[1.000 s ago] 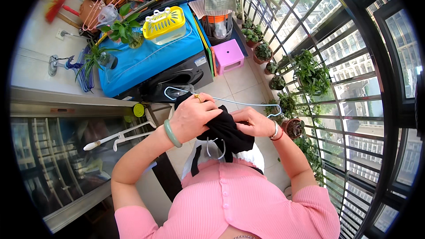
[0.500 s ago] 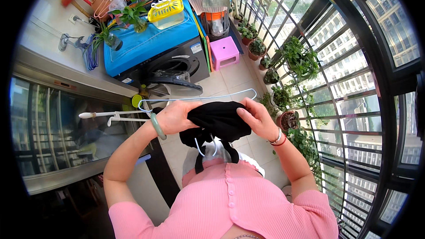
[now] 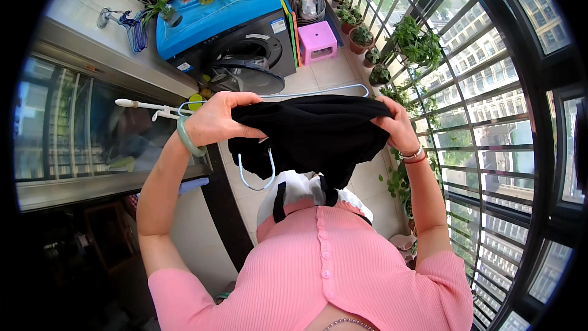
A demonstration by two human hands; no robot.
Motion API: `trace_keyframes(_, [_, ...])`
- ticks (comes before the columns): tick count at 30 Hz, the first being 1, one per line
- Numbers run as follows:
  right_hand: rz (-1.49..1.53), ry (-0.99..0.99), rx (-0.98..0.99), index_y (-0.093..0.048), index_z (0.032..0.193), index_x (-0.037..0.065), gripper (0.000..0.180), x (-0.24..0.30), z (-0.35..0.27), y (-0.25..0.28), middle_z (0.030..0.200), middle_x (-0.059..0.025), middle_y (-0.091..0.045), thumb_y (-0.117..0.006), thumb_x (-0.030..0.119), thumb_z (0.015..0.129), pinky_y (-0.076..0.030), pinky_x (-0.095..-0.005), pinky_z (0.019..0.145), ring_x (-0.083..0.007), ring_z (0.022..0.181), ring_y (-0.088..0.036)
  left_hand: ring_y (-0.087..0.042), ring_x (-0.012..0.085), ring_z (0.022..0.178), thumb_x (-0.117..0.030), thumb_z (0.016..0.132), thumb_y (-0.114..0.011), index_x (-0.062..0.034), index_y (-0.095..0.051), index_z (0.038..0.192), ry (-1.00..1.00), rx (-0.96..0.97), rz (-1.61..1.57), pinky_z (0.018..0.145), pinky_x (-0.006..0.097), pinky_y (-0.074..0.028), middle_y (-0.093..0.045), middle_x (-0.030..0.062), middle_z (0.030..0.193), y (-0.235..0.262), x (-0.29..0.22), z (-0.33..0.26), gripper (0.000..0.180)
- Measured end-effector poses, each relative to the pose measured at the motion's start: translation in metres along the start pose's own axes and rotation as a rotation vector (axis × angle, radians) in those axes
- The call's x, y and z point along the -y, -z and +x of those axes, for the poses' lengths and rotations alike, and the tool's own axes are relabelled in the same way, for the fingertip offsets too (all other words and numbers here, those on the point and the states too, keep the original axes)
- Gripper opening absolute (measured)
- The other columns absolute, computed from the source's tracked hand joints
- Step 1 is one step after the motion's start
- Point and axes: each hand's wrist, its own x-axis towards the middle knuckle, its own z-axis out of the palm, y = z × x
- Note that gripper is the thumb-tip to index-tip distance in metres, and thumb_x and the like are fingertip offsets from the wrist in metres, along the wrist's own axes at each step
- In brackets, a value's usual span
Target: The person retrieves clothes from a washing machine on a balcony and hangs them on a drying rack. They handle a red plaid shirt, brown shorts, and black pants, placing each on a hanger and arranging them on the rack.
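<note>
Home laundry balcony (image 3: 327, 75), washing machine (image 3: 242, 49), potted plants (image 3: 361, 37), barred windows (image 3: 490, 141)

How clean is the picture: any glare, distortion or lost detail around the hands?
In the head view: black window frame bowed toward the rim, reflections across the left glass panel, left hand and right hand fairly sharp, black garment so dark its folds look faint.
</note>
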Motion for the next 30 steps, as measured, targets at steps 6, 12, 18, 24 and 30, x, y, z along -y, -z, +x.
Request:
trace_keyframes(6, [-0.796,0.256,0.050,-0.057,0.087,-0.002,0.028,0.038,0.017,-0.005,0.067,-0.0027,-0.055,-0.076,0.018,0.079,-0.044,-0.0273,0.061,-0.0066,0.065,-0.046,-0.048,0.0049,0.070,-0.031,0.087,-0.071,0.0000,-0.066,0.093,0.094,0.008,0.035,0.064,0.023,-0.042,-0.055,-0.0033,0.074,0.000,0.002,-0.039,0.032])
trace_keyframes(12, [-0.691,0.353,0.219,-0.058,0.088,-0.002,0.032,0.067,0.054,-0.043,0.075,-0.0059,-0.057,-0.078,0.021,0.078,-0.046,-0.0273,0.069,-0.0078,0.075,-0.051,-0.036,0.0020,0.064,-0.035,0.092,-0.065,0.0009,-0.061,0.072,0.020,0.127,0.142,0.054,0.023,-0.034,-0.043,-0.0076,0.065,0.003,-0.007,-0.063,0.041])
trace_keyframes(18, [-0.554,0.450,0.088,-0.065,0.106,0.002,0.035,0.070,0.050,-0.098,0.102,-0.0096,-0.068,-0.076,0.021,0.079,-0.049,-0.0314,0.087,-0.0212,0.095,-0.065,-0.054,0.0009,0.057,-0.031,0.095,-0.061,-0.0037,-0.069,0.079,0.182,-0.204,-0.494,0.054,0.017,-0.044,-0.062,-0.0050,0.066,0.017,0.015,-0.093,0.033])
trace_keyframes(24, [-1.281,0.822,0.088,-0.066,0.109,0.011,0.030,0.085,0.009,-0.166,0.079,-0.0046,-0.060,-0.070,0.019,0.081,-0.048,-0.0364,0.065,-0.0236,0.072,-0.058,-0.058,0.0015,0.078,-0.029,0.092,-0.065,-0.0024,-0.071,0.099,-0.008,-0.230,-0.677,0.071,0.016,-0.045,-0.067,-0.0032,0.087,0.038,0.061,-0.131,0.028])
trace_keyframes(30, [-1.210,0.828,0.031,-0.068,0.109,0.011,0.035,0.096,0.009,-0.171,0.069,-0.0055,-0.053,-0.067,0.000,0.076,-0.044,-0.0344,0.059,-0.0233,0.064,-0.052,-0.052,0.0017,0.085,-0.028,0.093,-0.064,0.0013,-0.066,0.105,-0.061,-0.665,-0.251,0.078,0.018,-0.042,-0.062,-0.0041,0.090,0.050,0.071,-0.165,0.031])
